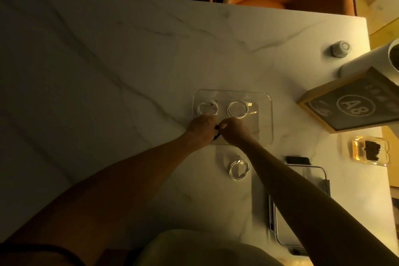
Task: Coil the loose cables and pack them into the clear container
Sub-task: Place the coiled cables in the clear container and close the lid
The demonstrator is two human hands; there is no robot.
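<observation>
A clear shallow container (264, 101) lies on the marble table (108, 71). Inside it are two coiled white cables, one at the left (207, 108) and one at the right (238, 109) with its plugs showing. Over the container's near left part, my left hand (199, 124) and my right hand (234, 128) meet and together pinch a dark cable (216, 135), mostly hidden between the fingers. A third white coiled cable (238, 168) lies on the table just in front of the container.
A clear lid with a dark clasp (302, 201) lies at the near right under my right forearm. A framed "A8" sign (354, 103), a white cylinder (371, 58), a small grey cap (340, 48) and an amber glass dish (370, 150) crowd the right edge. Orange chairs stand beyond the table.
</observation>
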